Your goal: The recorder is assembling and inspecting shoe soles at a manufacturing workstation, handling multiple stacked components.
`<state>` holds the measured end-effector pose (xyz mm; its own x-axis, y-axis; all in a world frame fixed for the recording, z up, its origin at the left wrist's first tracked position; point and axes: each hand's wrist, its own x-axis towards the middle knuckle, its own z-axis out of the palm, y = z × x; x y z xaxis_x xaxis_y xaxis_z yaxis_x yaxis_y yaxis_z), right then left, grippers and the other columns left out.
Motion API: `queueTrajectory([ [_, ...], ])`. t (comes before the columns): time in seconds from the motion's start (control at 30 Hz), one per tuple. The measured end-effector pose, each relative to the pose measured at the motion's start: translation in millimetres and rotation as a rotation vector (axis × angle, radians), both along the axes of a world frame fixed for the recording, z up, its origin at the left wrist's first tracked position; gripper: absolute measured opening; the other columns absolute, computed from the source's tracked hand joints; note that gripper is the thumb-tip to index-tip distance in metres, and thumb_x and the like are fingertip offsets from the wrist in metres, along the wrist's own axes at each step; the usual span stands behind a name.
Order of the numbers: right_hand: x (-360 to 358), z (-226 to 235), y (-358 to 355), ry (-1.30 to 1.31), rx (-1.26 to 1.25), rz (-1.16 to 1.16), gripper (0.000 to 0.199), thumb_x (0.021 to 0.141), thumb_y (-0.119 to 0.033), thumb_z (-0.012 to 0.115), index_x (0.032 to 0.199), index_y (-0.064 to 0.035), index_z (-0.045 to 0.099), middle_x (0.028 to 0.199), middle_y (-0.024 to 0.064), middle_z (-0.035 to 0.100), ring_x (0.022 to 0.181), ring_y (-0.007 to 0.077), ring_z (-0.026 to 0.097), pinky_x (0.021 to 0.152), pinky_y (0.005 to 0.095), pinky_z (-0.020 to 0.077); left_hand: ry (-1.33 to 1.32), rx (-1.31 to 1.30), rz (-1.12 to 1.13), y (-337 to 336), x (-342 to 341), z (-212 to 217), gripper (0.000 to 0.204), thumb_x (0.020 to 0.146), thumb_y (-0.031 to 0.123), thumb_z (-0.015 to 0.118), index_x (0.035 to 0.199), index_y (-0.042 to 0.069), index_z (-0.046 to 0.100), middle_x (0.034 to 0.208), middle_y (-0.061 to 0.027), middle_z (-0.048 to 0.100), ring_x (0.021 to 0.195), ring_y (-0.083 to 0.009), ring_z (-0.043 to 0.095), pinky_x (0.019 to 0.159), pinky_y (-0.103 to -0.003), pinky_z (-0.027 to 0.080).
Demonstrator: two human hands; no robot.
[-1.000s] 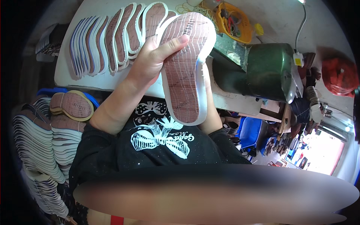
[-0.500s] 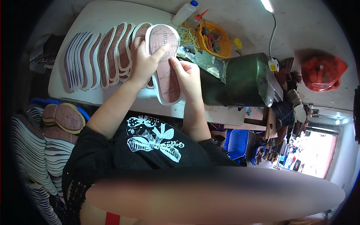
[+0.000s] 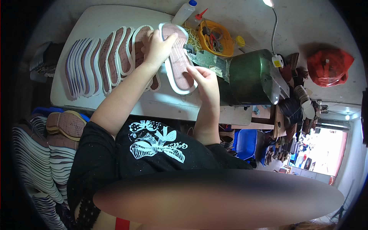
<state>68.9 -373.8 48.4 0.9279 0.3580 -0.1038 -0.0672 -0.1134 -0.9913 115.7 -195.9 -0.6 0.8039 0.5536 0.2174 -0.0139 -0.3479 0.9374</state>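
**One sole up in both hands, a whole row lying alongside!**

Start with the big one: the white table [image 3: 115, 16], running along behind the hands. At its right sits the bulky green machine [image 3: 249, 78], and down at the left, tall stacks of soles [image 3: 30, 157], plenty of them. Across the table goes the row of soles [image 3: 108, 63], overlapping, white rims showing, brown faces turned up toward the right end. So how far along are we? Judging by this, a good batch is laid out and just one piece is being handled, but which ones are finished I cannot tell.

And here's that piece! The brown-faced sole [image 3: 178, 61] is up over the table, right of the row, tilted, broad end away from the body. The left hand [image 3: 157, 50] has its upper part: thumb across the face, fingers closed around the left edge. The right hand [image 3: 206, 82] goes in lower, thumb and fingers narrowed to a pinch at the right edge, fingertips partly hidden!
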Motion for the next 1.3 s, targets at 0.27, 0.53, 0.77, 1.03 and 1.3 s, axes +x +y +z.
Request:
queueTrajectory([
  [0.27,-45.2,-31.1,33.9,0.361,0.528,-0.028,0.034,0.089,-0.026,0.056,0.1,0.0056,0.059,0.078,0.0151,0.066,0.065,0.0219,0.066,0.056,0.0299,0.053,0.119,0.015,-0.07,15.7,26.5,-5.2,0.057,0.074,0.046,0.063,0.106,-0.002,0.059,0.119,-0.0227,0.052,0.117,-0.0359,0.046,0.097,-0.047,0.035],
  [0.53,-29.4,-35.6,65.8,0.24,0.606,-0.204,0.035,0.091,-0.028,0.053,0.096,0.0052,0.06,0.079,0.0151,0.066,0.067,0.0211,0.067,0.06,0.0309,0.0528,0.5,0.302,-0.193,42.0,43.8,20.3,0.086,0.077,0.063,0.053,0.128,-0.006,0.045,0.139,-0.0243,0.036,0.13,-0.0398,0.03,0.102,-0.049,0.03],
  [0.77,-11.4,-32.4,77.6,0.248,0.634,-0.24,0.034,0.091,-0.028,0.052,0.099,0.0051,0.057,0.081,0.0151,0.066,0.068,0.0219,0.066,0.068,0.0316,0.0526,0.057,0.8,-0.867,71.2,65.5,46.9,0.057,0.074,0.053,0.066,0.119,0.019,0.059,0.142,-0.0089,0.038,0.138,-0.0293,0.018,0.109,-0.052,0.012],
  [1.03,-3.1,-20.6,76.1,0.329,0.521,-0.195,0.036,0.094,-0.032,0.046,0.103,0.0011,0.058,0.083,0.0126,0.067,0.068,0.0182,0.066,0.063,0.0279,0.0497,0.409,0.517,-1.363,77.5,76.7,66.6,0.03,0.082,0.034,0.065,0.087,0.004,0.064,0.067,-0.0001,0.059,0.063,-0.0088,0.053,0.057,-0.026,0.043],
  [1.3,1.3,-13.5,62.4,0.342,0.482,-0.138,0.038,0.094,-0.033,0.046,0.111,0.0001,0.056,0.091,0.0129,0.067,0.074,0.0192,0.067,0.066,0.0277,0.05,0.387,0.524,-1.333,79.9,45.3,79.9,0.026,0.087,0.027,0.058,0.082,0.001,0.058,0.066,-0.0017,0.054,0.062,-0.0102,0.047,0.059,-0.027,0.04],
])
